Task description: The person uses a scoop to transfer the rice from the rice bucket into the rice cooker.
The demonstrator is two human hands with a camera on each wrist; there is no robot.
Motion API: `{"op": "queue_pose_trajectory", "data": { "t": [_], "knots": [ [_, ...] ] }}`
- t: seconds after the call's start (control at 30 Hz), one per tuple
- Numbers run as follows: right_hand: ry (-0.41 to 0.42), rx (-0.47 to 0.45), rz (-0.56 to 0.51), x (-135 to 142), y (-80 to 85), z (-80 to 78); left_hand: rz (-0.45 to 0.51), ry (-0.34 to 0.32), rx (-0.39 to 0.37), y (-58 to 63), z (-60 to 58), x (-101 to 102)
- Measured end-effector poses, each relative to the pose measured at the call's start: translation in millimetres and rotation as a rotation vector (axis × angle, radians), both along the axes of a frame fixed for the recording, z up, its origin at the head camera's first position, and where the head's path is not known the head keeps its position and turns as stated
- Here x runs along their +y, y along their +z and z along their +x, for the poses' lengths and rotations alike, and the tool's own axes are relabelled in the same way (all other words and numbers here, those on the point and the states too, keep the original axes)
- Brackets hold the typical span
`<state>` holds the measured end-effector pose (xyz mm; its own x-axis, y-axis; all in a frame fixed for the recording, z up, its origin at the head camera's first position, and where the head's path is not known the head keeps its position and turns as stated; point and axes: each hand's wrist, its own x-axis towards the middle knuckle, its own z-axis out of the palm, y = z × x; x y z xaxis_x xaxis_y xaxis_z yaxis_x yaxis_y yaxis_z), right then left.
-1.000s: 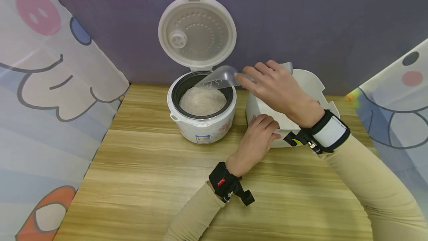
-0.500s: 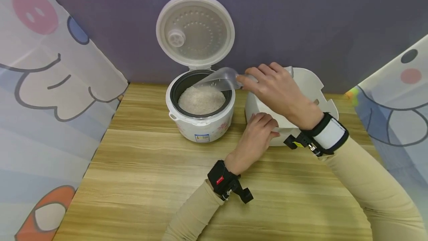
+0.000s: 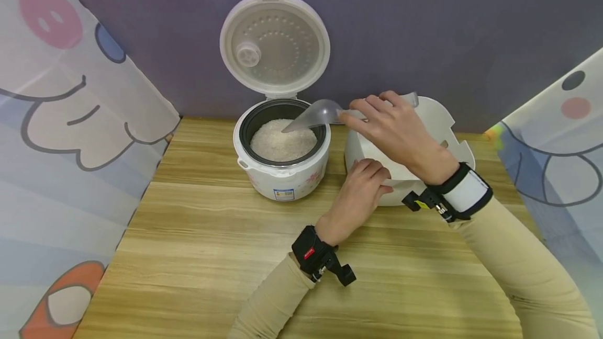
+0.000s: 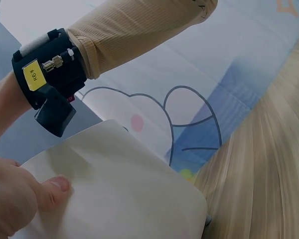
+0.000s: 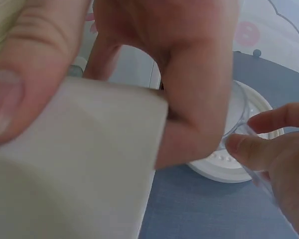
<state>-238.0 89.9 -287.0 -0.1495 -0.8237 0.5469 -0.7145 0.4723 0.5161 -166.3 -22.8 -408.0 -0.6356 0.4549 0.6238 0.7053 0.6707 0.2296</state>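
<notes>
My right hand (image 3: 391,132) grips the handle of a clear plastic scoop (image 3: 321,113). The scoop's bowl is tipped over the rice cooker (image 3: 308,179), its edge just over or touching the heap of white rice (image 3: 282,143) in the dark inner pot; I cannot tell which. Few or no grains show in the scoop. With my left hand (image 3: 355,195) I hold the near left corner of a white rice bin (image 3: 440,119), fingers over the rim. In the left wrist view the left thumb (image 4: 54,193) presses on the bin's outer wall.
The cooker's round lid (image 3: 278,41) stands raised against the dark back wall (image 3: 424,25). Printed cartoon sheets (image 3: 61,119) line both sides. Both containers stand at the far edge of the wooden tabletop (image 3: 212,255).
Grains were sliding out of the scoop into the pot; now none are seen falling. The scoop has turned further over and shifted slightly right. My left hand stays on the bin.
</notes>
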Motion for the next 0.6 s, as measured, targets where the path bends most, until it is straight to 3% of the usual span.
{"op": "queue_pose_trajectory", "data": {
  "t": [0.3,0.47,0.6],
  "knots": [
    [0.007,0.091,0.029,-0.1,-0.6,0.1,0.007,-0.003,-0.003,-0.6,-0.2,0.3],
    [0.032,0.085,0.028,1.7,-3.4,-1.2,-0.008,-0.002,0.003,0.5,1.2,-0.5],
    [0.015,0.03,0.002,3.3,-6.3,-2.5,-0.012,0.001,0.012,0.2,0.8,-1.1]
  ]
}}
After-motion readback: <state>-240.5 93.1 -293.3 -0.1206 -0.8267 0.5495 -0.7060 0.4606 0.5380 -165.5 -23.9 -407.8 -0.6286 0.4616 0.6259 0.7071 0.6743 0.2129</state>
